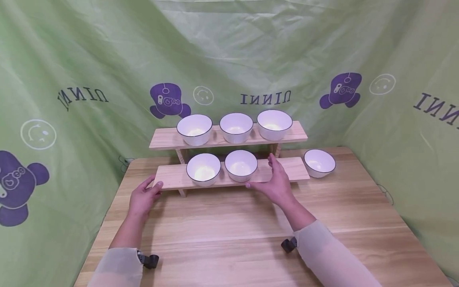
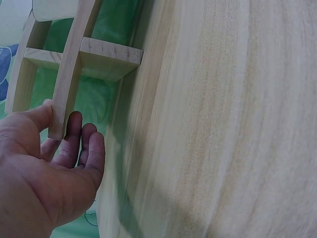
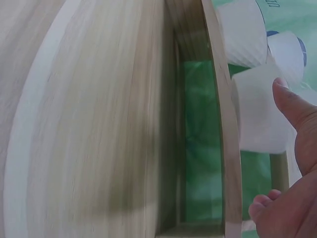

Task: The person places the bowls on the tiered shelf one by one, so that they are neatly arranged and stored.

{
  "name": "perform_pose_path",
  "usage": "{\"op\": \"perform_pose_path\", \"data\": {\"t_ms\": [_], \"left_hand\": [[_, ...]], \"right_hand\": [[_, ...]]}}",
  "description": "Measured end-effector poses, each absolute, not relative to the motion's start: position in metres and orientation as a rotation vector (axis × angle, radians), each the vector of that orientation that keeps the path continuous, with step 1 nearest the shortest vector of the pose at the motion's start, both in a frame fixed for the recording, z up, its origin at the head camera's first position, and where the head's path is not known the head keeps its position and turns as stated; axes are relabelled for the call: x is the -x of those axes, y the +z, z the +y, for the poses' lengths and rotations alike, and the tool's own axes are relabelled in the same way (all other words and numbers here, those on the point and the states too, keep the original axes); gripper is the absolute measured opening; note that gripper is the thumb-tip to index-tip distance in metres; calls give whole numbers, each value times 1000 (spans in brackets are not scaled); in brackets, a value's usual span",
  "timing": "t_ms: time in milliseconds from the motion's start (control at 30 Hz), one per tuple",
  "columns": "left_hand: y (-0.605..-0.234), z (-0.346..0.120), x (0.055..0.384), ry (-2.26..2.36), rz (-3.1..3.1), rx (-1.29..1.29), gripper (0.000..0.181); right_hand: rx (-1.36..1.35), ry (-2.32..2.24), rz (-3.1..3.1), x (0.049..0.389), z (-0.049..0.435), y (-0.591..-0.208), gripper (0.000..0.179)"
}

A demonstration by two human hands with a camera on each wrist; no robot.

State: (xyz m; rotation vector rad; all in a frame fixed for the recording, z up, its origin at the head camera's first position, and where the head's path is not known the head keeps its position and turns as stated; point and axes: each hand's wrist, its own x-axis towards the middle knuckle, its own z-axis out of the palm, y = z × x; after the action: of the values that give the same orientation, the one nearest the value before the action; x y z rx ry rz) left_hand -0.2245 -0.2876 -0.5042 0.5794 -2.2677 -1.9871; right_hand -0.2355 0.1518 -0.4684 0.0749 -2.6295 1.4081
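A two-tier wooden shelf carries white bowls with dark rims. My left hand (image 1: 143,198) grips the left end of its lower board (image 1: 172,176), thumb on top and fingers beneath, as the left wrist view shows. On that board stand a left bowl (image 1: 203,169) and a right bowl (image 1: 241,165), side by side. My right hand (image 1: 276,184) is just right of the right bowl, thumb stretched toward it and fingers apart. Whether the thumb touches the bowl cannot be told. In the right wrist view the thumb (image 3: 292,101) overlaps a white bowl (image 3: 260,111).
Three more bowls, among them a middle one (image 1: 236,127), stand on the upper board (image 1: 163,138). A single bowl (image 1: 319,162) sits on the wooden table (image 1: 222,239) right of the shelf. Green printed cloth (image 1: 229,52) hangs behind and at both sides.
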Motion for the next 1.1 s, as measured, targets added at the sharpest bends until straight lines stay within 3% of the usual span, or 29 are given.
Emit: {"op": "perform_pose_path", "data": {"t_ms": [1100], "left_hand": [[-505,-290,226,-2006,-2278,-600,73]], "right_hand": [[7,1301,-2580,227,248,-475,126]]}}
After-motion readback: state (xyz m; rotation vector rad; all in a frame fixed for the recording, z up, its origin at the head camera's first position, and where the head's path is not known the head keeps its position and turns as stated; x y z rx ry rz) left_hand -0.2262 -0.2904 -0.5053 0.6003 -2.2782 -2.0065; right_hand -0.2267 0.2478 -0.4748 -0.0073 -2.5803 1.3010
